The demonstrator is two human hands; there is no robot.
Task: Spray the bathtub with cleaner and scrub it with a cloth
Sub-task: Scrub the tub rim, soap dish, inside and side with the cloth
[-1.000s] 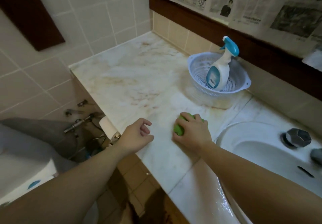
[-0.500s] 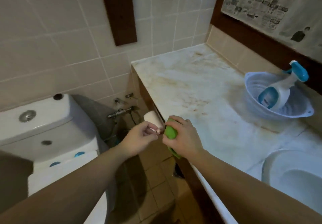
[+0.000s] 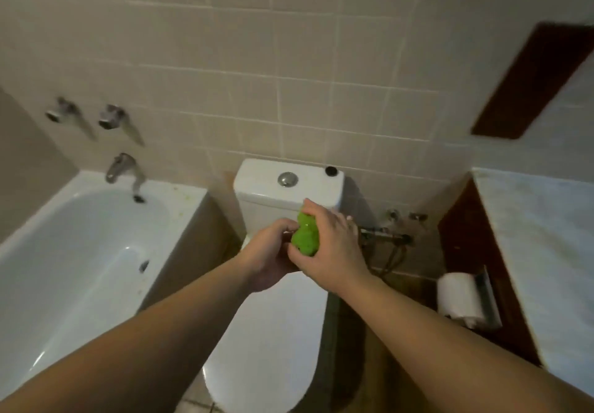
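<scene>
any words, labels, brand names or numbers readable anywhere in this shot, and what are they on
None can be read in the current view.
Green cloth, held between the left hand and the right hand: no print shows.
Toilet cistern: plain white, no mark visible.
Bathtub and wall taps: no lettering visible; the picture is blurred.
Toilet paper roll: no label shows.

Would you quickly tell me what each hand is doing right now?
Left hand: fingers curled against the green cloth, apparently holding it from below.
Right hand: grips the green cloth from above.
</scene>
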